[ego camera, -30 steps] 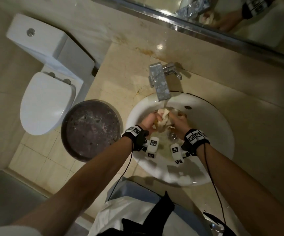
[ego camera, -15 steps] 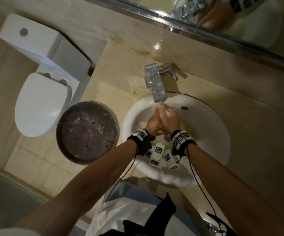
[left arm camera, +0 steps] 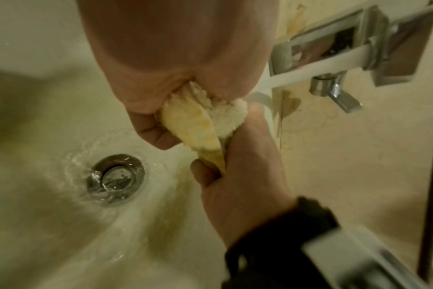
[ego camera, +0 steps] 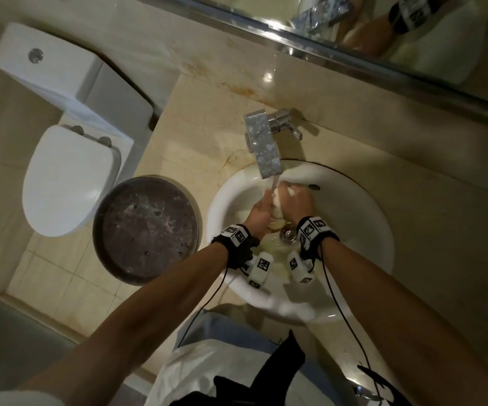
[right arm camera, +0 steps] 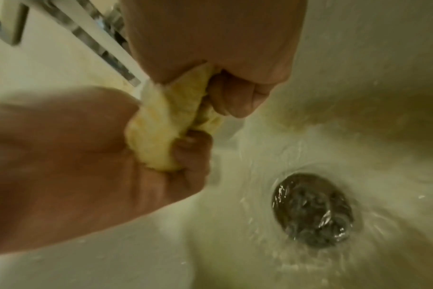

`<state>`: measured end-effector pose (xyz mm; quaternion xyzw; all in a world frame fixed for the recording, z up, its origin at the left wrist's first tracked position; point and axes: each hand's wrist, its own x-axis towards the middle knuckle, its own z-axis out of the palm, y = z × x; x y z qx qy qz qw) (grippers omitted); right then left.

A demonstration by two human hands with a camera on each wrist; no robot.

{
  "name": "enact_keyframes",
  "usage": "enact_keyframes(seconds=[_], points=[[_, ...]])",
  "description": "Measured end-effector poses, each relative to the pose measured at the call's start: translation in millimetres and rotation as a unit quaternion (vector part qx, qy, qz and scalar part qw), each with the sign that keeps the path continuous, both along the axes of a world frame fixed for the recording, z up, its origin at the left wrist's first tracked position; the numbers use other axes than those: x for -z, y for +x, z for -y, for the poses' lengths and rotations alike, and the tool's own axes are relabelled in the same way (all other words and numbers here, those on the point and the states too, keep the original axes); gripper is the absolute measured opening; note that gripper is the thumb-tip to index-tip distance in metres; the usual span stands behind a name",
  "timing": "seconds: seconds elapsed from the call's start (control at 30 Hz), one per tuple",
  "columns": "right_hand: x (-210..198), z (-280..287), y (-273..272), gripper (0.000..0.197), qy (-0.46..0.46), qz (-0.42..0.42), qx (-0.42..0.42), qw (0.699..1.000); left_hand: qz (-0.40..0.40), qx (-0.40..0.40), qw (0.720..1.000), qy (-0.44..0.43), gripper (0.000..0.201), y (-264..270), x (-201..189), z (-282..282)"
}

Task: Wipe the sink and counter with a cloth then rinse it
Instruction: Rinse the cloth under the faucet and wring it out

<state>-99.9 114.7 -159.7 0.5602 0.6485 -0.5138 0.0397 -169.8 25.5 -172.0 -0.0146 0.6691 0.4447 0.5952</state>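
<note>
Cloth: a pale yellow, wet terry cloth (ego camera: 277, 210) is bunched into a twisted roll inside the round white ceramic sink (ego camera: 363, 238), directly beneath the spout of the square chrome faucet (ego camera: 264, 149).
Left hand: the left hand (ego camera: 258, 213) is clenched around the cloth end nearer the faucet; thumb and fingers are wrapped over the fabric (left arm camera: 198, 125).
Right hand: the right hand (ego camera: 297, 203) is clenched around the other end of the cloth (right arm camera: 161, 133), knuckles pressed close to the left hand (right arm camera: 74, 160).
Water: a stream is seen falling from the faucet onto the cloth and hands.
Drain: the round chrome drain (left arm camera: 115, 180), just below the hands, is covered by swirling water.
Counter: the beige marble counter (ego camera: 201, 136) around the faucet is stained rust-brown behind it.
</note>
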Motion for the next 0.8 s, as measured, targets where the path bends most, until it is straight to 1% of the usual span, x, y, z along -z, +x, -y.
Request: enact_keyframes(seconds=[0.03,0.07,0.13,0.17,0.2,0.23,0.27,0.3,0.33,0.37,0.4,0.47,0.5,0.53,0.67,0.73,0.77,0.8], points=[[0.0,-2.1,-0.2,0.041,0.000,0.006,-0.010,1.000,-0.005,0.007,1.000,0.002,0.081,-0.2,1.4,0.5],[1.5,-1.7,-0.3,0.045,0.005,0.015,-0.017,1.000,-0.008,0.019,1.000,0.000,0.078,-1.5,3.3,0.8],[6.4,2.7,1.1,0.056,0.005,0.049,0.000,0.999,-0.031,0.054,0.998,-0.019,0.071,-3.5,0.6,-1.3],[7.7,5.3,2.5,0.062,0.004,0.080,0.011,0.997,-0.041,0.068,0.997,-0.024,0.065,-4.6,-2.9,-2.5],[11.5,6.7,5.6,0.065,0.007,0.114,0.000,0.993,-0.048,0.079,0.995,-0.026,0.056,-4.9,-5.8,-4.6],[10.5,6.7,8.3,0.063,0.007,0.137,-0.025,0.990,-0.053,0.082,0.995,-0.026,0.045,-4.9,-9.5,-6.4],[10.8,5.9,11.1,0.056,0.020,0.146,-0.052,0.988,-0.057,0.082,0.995,-0.025,0.029,-5.8,-9.3,-8.4],[9.0,5.9,11.5,0.048,0.023,0.131,-0.066,0.989,-0.062,0.078,0.995,-0.022,0.014,-7.4,-13.1,-10.6],[8.9,5.7,12.1,0.043,0.010,0.092,-0.064,0.994,-0.076,0.075,0.994,-0.025,0.014,-9.5,-15.3,-13.0],[5.5,7.2,11.8,0.041,-0.023,0.048,-0.052,0.997,-0.081,0.073,0.994,-0.023,0.015,-11.4,-16.7,-14.1],[4.9,7.6,11.5,0.044,-0.064,0.016,-0.032,0.997,-0.072,0.077,0.994,-0.011,0.015,-13.0,-14.4,-15.2],[0.2,11.4,9.2,0.057,-0.160,-0.024,0.048,0.986,-0.058,0.085,0.995,0.012,0.028,-17.0,-10.8,-13.0],[-2.5,12.8,7.9,0.061,-0.192,-0.040,0.086,0.977,-0.061,0.086,0.994,0.021,0.031,-19.2,-10.3,-12.0],[-1.8,13.9,7.7,0.060,-0.203,-0.053,0.109,0.972,-0.073,0.093,0.993,0.025,0.034,-22.2,-11.3,-11.6],[5.6,17.0,5.5,0.061,-0.165,-0.078,0.209,0.961,-0.131,0.130,0.983,-0.008,0.054,-29.8,-3.1,-10.7],[12.3,15.9,4.3,0.053,-0.139,-0.087,0.249,0.954,-0.159,0.122,0.979,-0.039,0.075,-26.8,-11.7,-11.3],[13.5,14.5,4.3,0.053,-0.135,-0.088,0.268,0.950,-0.153,0.125,0.979,-0.055,0.084,-24.8,-16.6,-10.6],[15.3,12.8,4.6,0.052,-0.139,-0.096,0.287,0.943,-0.123,0.129,0.981,-0.076,0.087,-22.6,-20.8,-9.8]])
